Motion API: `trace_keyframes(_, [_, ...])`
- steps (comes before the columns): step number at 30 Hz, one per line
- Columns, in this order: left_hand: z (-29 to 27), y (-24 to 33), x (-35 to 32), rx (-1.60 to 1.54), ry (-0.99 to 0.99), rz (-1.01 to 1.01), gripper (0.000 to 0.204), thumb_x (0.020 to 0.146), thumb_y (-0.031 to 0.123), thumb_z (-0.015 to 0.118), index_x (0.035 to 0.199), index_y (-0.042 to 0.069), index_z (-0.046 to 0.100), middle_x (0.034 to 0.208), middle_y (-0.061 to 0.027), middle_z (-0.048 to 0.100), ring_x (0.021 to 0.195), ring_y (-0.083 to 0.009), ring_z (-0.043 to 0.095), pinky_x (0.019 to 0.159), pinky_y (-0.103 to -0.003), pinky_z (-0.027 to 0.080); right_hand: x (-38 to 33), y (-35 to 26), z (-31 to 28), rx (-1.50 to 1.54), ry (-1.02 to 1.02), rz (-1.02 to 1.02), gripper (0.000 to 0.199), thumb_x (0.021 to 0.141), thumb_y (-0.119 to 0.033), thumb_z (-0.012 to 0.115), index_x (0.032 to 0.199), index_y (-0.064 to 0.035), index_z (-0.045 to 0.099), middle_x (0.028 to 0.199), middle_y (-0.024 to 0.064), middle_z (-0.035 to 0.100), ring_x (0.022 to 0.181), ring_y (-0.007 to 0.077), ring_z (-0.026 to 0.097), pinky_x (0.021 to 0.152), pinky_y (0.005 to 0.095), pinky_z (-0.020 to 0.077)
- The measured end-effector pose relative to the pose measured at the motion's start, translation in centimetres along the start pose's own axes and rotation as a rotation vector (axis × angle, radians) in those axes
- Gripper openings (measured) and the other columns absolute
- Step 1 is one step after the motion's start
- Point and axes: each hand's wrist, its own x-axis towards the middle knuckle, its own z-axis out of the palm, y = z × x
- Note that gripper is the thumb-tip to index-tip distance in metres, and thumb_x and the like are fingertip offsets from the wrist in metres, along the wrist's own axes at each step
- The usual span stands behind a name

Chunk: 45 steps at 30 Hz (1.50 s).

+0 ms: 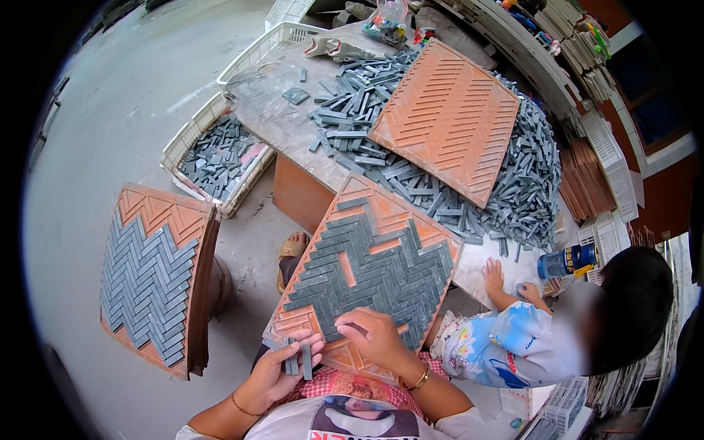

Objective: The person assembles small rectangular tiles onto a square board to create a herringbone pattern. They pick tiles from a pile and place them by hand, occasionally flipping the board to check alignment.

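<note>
An orange slotted mould board (433, 227) rests tilted across my lap, mostly filled with grey strip tiles (367, 271) in a herringbone pattern. Bare orange slots show at its near left corner, along its near edge and in a few gaps. At that near left corner, my left hand (282, 370) holds several loose grey strip tiles (306, 361), palm turned up. My right hand (378, 339) is over the near part of the board, fingers curled together at the tile edge. Whatever lies between those fingertips is hidden.
A stack of boards with a tiled top (147, 275) stands at left. Loose strip tiles (535, 176) heap on the table (271, 95) under an empty mould board (447, 121). A white crate (246, 187) holds more tiles. A child (513, 334) leans in at right beside a blue bottle (568, 262).
</note>
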Motion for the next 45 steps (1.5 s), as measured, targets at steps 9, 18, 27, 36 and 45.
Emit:
trace_keyframes(9, [1.1, -0.5, 1.0, -0.11, -0.202, 0.133, 0.055, 0.085, 0.014, 0.056, 0.132, -0.001, 0.031, 0.135, -0.0169, 0.036, 0.128, -0.0268, 0.032, 0.108, -0.041, 0.026, -2.7, -4.1, 3.6, 0.3, -0.069, 0.318, 0.042, 0.072, -0.013, 0.075, 0.101, 0.0012, 0.047, 0.081, 0.0091, 0.06, 0.07, 0.0111, 0.061, 0.063, 0.0229, 0.0508])
trace_keyframes(18, [0.7, -1.1, 1.2, -0.029, -0.215, 0.133, 0.058, 0.085, 0.015, 0.057, 0.133, -0.001, 0.029, 0.136, -0.019, 0.034, 0.128, -0.0278, 0.033, 0.107, -0.041, 0.027, -3.8, -2.2, 3.7, 0.503, -0.064, 0.385, 0.031, 0.079, -0.007, 0.067, 0.104, 0.0026, 0.051, 0.081, 0.0062, 0.06, 0.07, 0.0094, 0.059, 0.063, 0.0208, 0.0495])
trace_keyframes(27, [0.9, -0.8, 0.7, 0.027, -0.2, 0.101, 0.054, 0.084, 0.014, 0.058, 0.131, 0.002, 0.033, 0.136, -0.0182, 0.036, 0.124, -0.026, 0.039, 0.103, -0.04, 0.033, -5.0, -0.3, 2.0, 1.454, -0.295, 0.675, 0.029, 0.09, -0.018, 0.052, 0.111, 0.0025, 0.051, 0.096, 0.0086, 0.06, 0.079, 0.0112, 0.058, 0.07, 0.0213, 0.0486])
trace_keyframes(36, [-0.1, -0.9, 0.9, 0.058, -0.17, 0.071, 0.048, 0.087, 0.019, 0.056, 0.127, 0.003, 0.037, 0.124, -0.015, 0.046, 0.116, -0.0246, 0.046, 0.098, -0.041, 0.039, -5.0, 0.0, 2.4, 1.274, -0.171, 0.552, 0.021, 0.085, -0.01, 0.059, 0.101, 0.001, 0.052, 0.089, 0.0056, 0.058, 0.077, 0.0095, 0.056, 0.068, 0.0198, 0.0469])
trace_keyframes(45, [0.5, -1.0, 0.4, 0.09, -0.188, 0.068, 0.044, 0.087, 0.023, 0.057, 0.123, 0.004, 0.04, 0.112, -0.0125, 0.052, 0.108, -0.0233, 0.051, 0.09, -0.039, 0.043, -4.6, -1.3, 2.7, 0.828, -0.061, 0.563, 0.013, 0.085, -0.005, 0.057, 0.096, 0.0005, 0.052, 0.084, 0.0051, 0.058, 0.068, 0.0089, 0.055, 0.057, 0.0195, 0.0452])
